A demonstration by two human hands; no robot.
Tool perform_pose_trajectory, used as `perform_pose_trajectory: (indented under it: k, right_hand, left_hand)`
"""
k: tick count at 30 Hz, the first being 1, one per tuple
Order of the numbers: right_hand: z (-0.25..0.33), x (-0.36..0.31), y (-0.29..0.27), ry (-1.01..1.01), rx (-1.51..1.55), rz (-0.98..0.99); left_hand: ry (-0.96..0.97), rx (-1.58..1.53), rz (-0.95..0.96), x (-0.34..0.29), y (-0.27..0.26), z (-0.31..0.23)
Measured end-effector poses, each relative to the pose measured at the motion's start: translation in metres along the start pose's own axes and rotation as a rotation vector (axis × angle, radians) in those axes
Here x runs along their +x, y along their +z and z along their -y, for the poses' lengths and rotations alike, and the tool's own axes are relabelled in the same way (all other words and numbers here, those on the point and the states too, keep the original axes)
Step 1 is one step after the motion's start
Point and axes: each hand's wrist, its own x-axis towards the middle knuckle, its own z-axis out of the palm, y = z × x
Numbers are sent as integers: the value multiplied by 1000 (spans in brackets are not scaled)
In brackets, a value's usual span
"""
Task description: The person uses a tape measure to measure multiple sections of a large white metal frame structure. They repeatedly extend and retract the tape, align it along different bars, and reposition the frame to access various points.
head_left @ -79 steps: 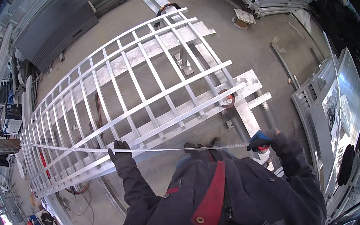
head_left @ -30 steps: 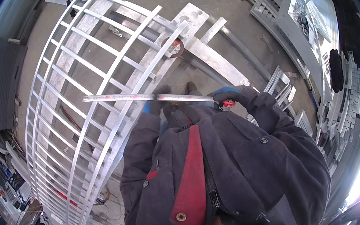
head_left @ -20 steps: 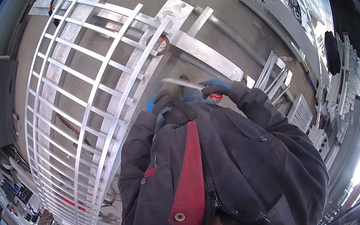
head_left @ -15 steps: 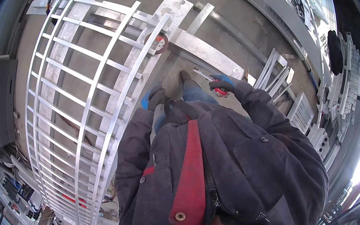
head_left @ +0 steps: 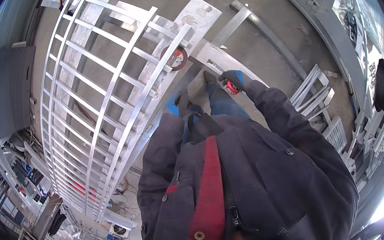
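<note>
My right hand [head_left: 234,78], in a dark and blue glove, is closed around a red tape measure [head_left: 231,87]. A short length of its blade [head_left: 214,64] sticks out toward the pale metal beam [head_left: 235,64] ahead. I cannot tell whether it touches the beam. Also gloved in dark and blue, my left hand [head_left: 179,103] hangs beside the long silver barred frame [head_left: 110,89], low in front of my jacket. It is partly in shadow, so its fingers are hard to make out.
A reddish-brown disc [head_left: 175,58] lies by the near corner of the barred frame. Bundled metal profiles [head_left: 310,90] lie on the right, below a rack of long grey parts [head_left: 321,22]. A bar [head_left: 270,38] crosses the floor ahead.
My right hand has brought the tape measure closer to the beam, and its blade now reaches over or onto it. The whole view has shifted, with the barred frame slightly farther right.
</note>
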Motion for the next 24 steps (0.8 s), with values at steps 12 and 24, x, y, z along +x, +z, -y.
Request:
perform_pose_trajectory:
  k: [12,24]
  right_hand:
    - [16,106,-43,-74,167,-43]
    - [33,119,-33,-261,168,-17]
  left_hand:
    - [289,1236,-80,203,-20,-75]
    - [74,1410,254,259,-12,-92]
